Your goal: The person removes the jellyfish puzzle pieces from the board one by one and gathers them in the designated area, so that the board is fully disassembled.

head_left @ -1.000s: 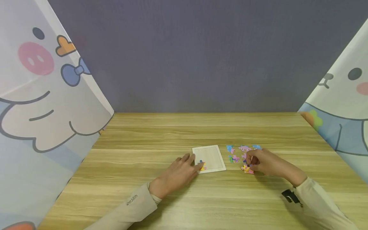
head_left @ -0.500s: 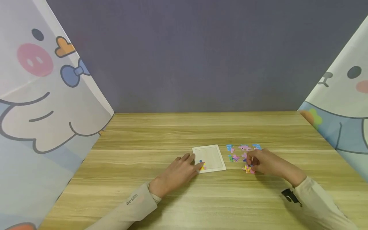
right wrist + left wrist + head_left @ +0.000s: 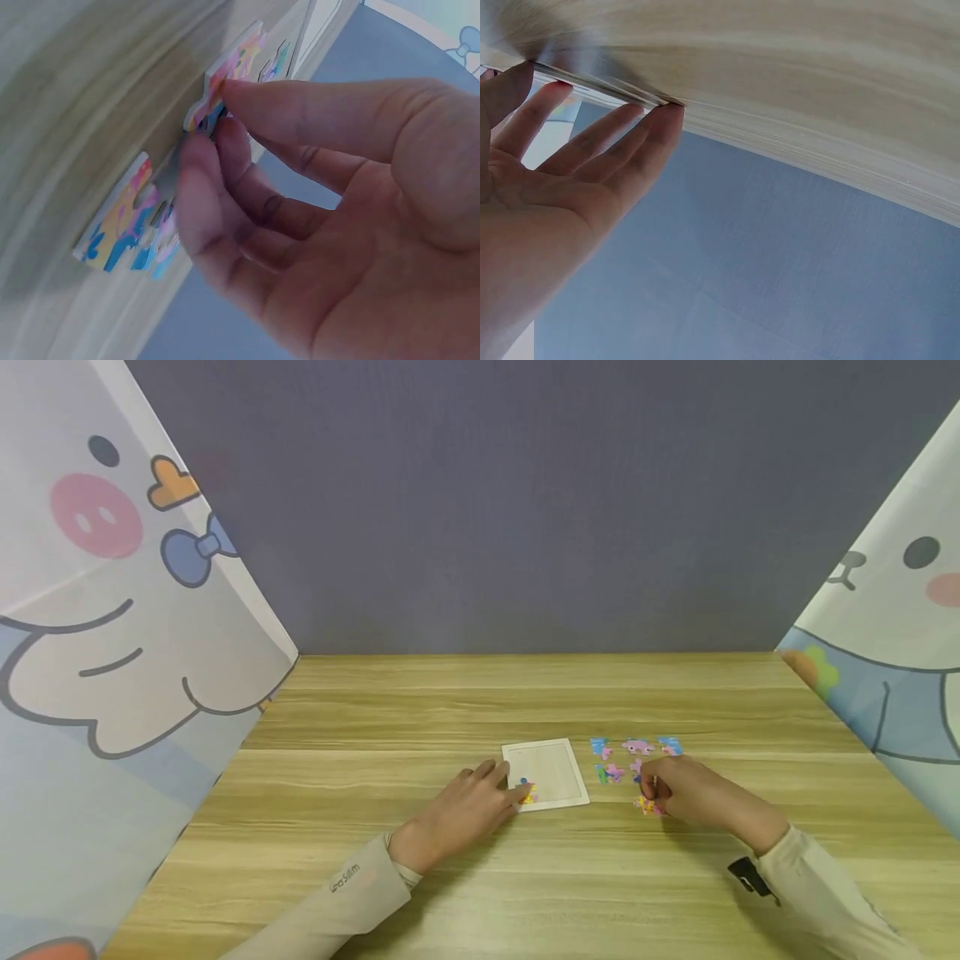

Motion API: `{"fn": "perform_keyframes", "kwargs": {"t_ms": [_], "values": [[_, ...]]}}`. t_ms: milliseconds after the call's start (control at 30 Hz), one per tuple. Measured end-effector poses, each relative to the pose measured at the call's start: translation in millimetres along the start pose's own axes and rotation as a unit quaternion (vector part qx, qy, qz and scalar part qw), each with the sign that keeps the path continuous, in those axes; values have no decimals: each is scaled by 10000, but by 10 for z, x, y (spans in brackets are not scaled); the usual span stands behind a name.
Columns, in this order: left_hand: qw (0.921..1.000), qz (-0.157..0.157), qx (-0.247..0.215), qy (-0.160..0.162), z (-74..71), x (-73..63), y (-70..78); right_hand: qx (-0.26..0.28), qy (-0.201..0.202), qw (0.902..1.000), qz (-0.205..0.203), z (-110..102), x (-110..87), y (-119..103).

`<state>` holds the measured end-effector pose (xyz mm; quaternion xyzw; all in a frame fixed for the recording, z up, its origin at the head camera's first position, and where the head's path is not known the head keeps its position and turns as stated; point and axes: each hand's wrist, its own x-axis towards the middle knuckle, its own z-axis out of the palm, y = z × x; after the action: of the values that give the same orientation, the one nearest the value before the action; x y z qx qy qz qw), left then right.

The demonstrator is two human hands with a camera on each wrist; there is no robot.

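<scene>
A square wooden puzzle frame (image 3: pixel 551 772) lies in the middle of the table. One yellow puzzle piece with a blue knob (image 3: pixel 527 795) sits in its near left corner. My left hand (image 3: pixel 465 814) rests at the frame's left side, fingers loosely extended, thumb tip by that corner piece. Farther right, my right hand (image 3: pixel 690 789) pinches a yellow-and-pink puzzle piece (image 3: pixel 648 806) low at the table, partly covered by the fingers. In the right wrist view, thumb and index meet the edges of this puzzle piece (image 3: pixel 238 60).
Several loose puzzle pieces, blue (image 3: pixel 600 747), pink (image 3: pixel 637 747) and green-pink (image 3: pixel 611 773), lie in rows behind and left of my right hand. Another colourful piece (image 3: pixel 120 221) shows in the right wrist view. A grey panel (image 3: pixel 540 510) stands at the back.
My right hand has shifted slightly nearer and lower, covering more of the yellow-and-pink piece, which has slid a little. The left hand and frame stay as they were.
</scene>
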<state>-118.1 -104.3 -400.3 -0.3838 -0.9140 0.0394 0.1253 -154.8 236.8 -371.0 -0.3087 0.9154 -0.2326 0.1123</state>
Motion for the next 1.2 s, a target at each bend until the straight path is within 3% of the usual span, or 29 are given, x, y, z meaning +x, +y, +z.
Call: {"fn": "perform_keyframes", "kwargs": {"t_ms": [267,467,667,900,1000,1200], "values": [[9997,-13,-227,-22,8,7,-25,216,514,9969,-555,7,111,-37],[9989,-69,-452,-35,9,14,-27,112,513,9966,-631,23,286,-196],[9990,-60,-449,-16,-10,36,-13,-5,299,9959,-852,48,547,-451],[9994,-157,-306,7,-16,53,1,261,-437,9941,-961,218,832,-655],[9994,-234,-242,118,-1,54,-2,233,-645,9933,-931,309,880,-700],[9992,-263,-273,100,20,28,-26,25,-564,9937,-968,418,886,-753]]}}
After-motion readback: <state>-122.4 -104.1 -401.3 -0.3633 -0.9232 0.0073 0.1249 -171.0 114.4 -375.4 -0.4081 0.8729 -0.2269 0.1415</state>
